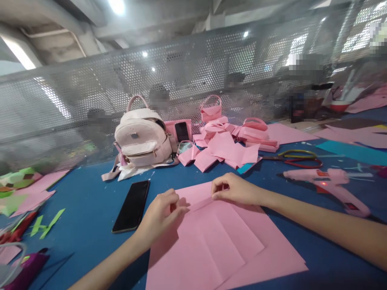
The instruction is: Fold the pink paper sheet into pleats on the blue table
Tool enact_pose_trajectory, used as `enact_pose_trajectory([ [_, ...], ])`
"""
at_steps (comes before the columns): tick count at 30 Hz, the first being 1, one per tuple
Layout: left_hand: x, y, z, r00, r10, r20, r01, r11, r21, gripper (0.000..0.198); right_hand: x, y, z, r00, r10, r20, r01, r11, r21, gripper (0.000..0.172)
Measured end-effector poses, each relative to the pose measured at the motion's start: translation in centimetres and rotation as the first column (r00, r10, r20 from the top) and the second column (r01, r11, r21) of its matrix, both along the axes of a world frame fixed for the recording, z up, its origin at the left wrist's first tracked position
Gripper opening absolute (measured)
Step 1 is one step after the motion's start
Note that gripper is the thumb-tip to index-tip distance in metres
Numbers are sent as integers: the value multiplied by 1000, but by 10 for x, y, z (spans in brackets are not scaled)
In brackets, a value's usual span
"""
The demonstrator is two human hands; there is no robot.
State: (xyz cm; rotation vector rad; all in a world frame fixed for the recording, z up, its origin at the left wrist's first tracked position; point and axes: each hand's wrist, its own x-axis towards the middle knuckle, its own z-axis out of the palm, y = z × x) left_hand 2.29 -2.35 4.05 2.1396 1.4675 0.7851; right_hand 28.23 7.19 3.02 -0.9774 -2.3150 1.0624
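In front of me lies a creased sheet of pink paper [223, 237] on larger pink sheets [281, 253]. A narrow strip is folded along its far edge. My left hand [165, 213] is closed at the left end of this fold, thumb and curled fingers at the paper. At the right end, my right hand [232, 189] pinches the same edge between thumb and fingers. A black phone [131, 207] rests on the blue table just left of my left hand. Beyond my right forearm lies a pink glue gun [328, 179] with a red light lit.
A pale backpack [143, 139] stands against the perforated metal screen [187, 80]. Beside it are folded pink paper pieces [223, 149] and small pink paper bags [211, 110]. Scissors [302, 157] lie behind the glue gun. Green scraps [50, 223] and a purple pouch [28, 268] are at left.
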Motion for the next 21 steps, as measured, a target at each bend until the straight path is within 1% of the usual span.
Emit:
enact_pose_trajectory([
  [4,-11,-17,0,999,-16,-50,17,1000,19,38,7,1,7,1000,3,4,-3,1000,8,12],
  [9,-30,-33,5,991,-7,-137,15,998,56,36,25,-3,26,998,-64,27,63,997,51,18],
  [12,-37,-42,6,988,0,-151,11,997,77,35,36,-5,35,996,-79,37,77,995,71,19],
  [15,-40,-50,5,996,32,-81,-26,996,82,35,46,-6,40,987,-154,40,148,980,131,20],
  [17,-39,-55,4,998,55,-15,-54,995,84,35,49,-10,44,975,-222,17,215,959,182,23],
  [18,-37,-57,4,998,60,9,-60,994,89,35,49,-13,46,974,-228,-8,225,953,203,24],
  [19,-35,-58,4,998,54,23,-56,993,100,34,47,-17,48,977,-210,-37,213,953,214,25],
  [21,-30,-60,4,999,22,34,-26,991,134,32,39,-26,51,989,-131,-70,143,966,213,29],
])
